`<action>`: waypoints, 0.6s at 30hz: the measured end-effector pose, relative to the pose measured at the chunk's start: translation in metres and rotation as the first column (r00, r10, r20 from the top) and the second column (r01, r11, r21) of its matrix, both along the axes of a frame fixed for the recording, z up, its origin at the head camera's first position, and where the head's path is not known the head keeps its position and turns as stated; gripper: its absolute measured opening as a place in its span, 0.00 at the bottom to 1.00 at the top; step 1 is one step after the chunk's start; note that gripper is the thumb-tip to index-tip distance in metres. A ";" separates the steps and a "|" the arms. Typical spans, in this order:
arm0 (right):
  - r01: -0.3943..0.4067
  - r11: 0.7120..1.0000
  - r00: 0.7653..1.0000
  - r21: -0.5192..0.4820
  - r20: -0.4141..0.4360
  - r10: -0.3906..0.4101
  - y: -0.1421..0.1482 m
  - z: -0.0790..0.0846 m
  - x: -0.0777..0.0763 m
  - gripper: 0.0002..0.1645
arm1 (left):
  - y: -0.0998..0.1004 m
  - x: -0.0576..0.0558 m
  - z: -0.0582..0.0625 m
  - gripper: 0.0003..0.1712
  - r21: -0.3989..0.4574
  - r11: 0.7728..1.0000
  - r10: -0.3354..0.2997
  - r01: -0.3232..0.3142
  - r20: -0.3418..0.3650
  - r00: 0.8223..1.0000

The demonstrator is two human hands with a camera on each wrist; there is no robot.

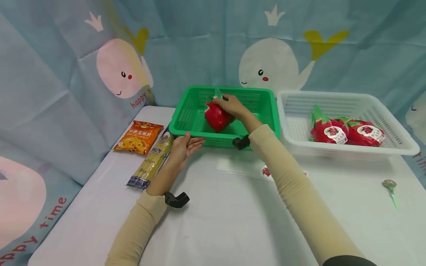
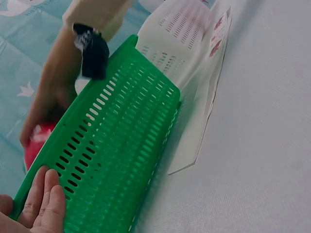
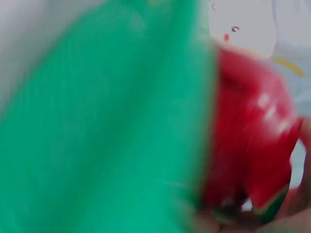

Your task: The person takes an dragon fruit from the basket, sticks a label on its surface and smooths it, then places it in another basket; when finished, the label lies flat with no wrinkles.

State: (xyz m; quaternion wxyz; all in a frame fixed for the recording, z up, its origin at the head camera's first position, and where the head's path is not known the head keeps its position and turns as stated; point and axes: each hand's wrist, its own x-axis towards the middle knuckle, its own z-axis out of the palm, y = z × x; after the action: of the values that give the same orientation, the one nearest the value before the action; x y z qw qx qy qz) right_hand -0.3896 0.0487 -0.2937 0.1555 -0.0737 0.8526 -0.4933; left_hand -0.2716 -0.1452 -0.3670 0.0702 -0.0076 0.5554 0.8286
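My right hand (image 1: 233,105) grips a red dragon fruit (image 1: 217,117) by its leafy green top, within the walls of a green plastic basket (image 1: 226,142). Close up, the right wrist view shows the glossy red fruit (image 3: 252,126) beside the blurred green basket wall (image 3: 107,126). At the basket's front left, my left hand (image 1: 182,147) holds the rim, thumb at the top edge and fingers extended along the outer wall. These fingers (image 2: 48,199) lie against the slotted side in the left wrist view.
A white basket (image 1: 349,149) at right holds labelled dragon fruits (image 1: 347,132). Left of the green basket lie an orange snack bag (image 1: 139,137) and a noodle packet (image 1: 151,162). A clear strip with fruit stickers (image 1: 237,168) lies in front; a small green-handled object (image 1: 391,190) lies far right.
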 end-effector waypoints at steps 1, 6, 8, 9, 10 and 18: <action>-0.024 1.000 1.000 -0.016 -0.019 0.024 0.007 0.008 0.003 0.42 | 0.000 -0.001 0.000 0.13 0.009 1.000 -0.005 0.005 0.000 1.000; -0.216 0.976 0.969 -0.042 -0.135 0.208 0.042 0.038 0.033 0.37 | -0.004 -0.003 -0.001 0.13 0.035 0.999 -0.016 0.015 0.014 1.000; -0.322 0.947 0.932 -0.023 -0.182 0.312 0.056 0.044 0.049 0.34 | -0.007 -0.002 -0.002 0.14 0.025 1.000 -0.015 0.015 0.020 1.000; -0.378 0.926 0.906 0.002 -0.205 0.370 0.063 0.045 0.058 0.34 | -0.009 -0.002 -0.002 0.15 0.019 1.000 -0.013 0.013 0.022 1.000; -0.432 0.901 0.876 0.026 -0.224 0.427 0.070 0.044 0.067 0.33 | -0.010 -0.002 -0.002 0.16 0.015 1.000 -0.012 0.011 0.022 1.000; -0.646 0.737 0.700 0.196 -0.231 0.675 0.093 -0.009 0.130 0.36 | -0.022 -0.002 0.003 0.18 0.014 1.000 0.015 -0.016 0.014 1.000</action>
State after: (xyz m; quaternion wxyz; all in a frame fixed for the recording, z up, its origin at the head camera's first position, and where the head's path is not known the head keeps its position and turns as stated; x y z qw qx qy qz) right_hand -0.2601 0.1422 -0.3023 0.2002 -0.4376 0.8058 -0.3450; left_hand -0.2733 -0.1672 -0.3642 0.0678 -0.0174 0.5488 0.8330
